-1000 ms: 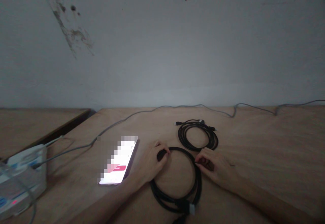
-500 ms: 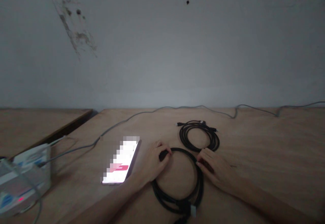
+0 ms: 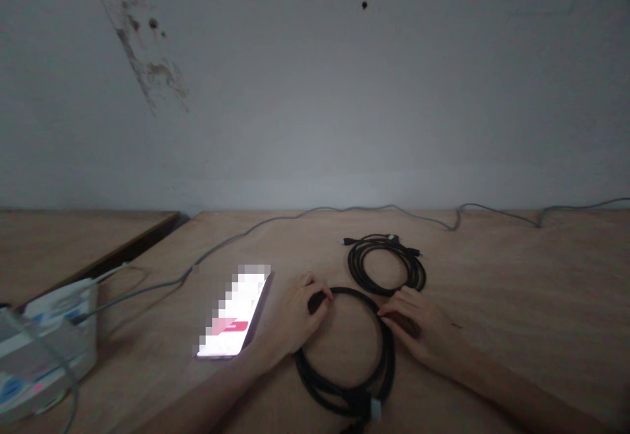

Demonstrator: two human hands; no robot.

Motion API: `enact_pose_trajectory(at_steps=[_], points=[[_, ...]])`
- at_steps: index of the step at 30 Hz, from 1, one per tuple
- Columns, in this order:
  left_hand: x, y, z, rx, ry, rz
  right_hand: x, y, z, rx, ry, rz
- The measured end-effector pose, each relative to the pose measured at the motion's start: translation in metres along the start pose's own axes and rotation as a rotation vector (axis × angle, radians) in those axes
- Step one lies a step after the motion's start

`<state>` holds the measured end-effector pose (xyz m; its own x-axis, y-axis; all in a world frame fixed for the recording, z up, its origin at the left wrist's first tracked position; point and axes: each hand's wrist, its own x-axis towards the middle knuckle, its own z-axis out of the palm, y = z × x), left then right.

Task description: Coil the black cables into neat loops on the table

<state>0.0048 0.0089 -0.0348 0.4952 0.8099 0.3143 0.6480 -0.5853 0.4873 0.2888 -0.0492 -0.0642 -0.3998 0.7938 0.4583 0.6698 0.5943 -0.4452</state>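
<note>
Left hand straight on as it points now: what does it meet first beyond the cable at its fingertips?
Likely the left side of the far cable coil, just past the near coil that the left hand touches; hand height is hard to judge.

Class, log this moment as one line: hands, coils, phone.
left hand: holding near coil | right hand: holding near coil | far coil: on table | phone: lit, left of left hand
</note>
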Motion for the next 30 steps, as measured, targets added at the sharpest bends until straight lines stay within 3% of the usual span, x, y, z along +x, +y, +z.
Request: enact_pose_trajectory(at_steps=[14, 20, 30], points=[[0.000, 0.002, -0.001, 0.012, 0.004, -0.004, -0.004, 0.010, 0.010, -0.106, 0.060, 0.129], [-0.001, -0.002, 0.003, 0.005, 0.018, -0.007, -0.003, 0.009, 0.013, -0.165, 0.079, 0.127], [-0.001, 0.002, -0.001, 0.008, -0.002, -0.007, -0.005, 0.001, 0.001, -0.048, 0.128, 0.085]])
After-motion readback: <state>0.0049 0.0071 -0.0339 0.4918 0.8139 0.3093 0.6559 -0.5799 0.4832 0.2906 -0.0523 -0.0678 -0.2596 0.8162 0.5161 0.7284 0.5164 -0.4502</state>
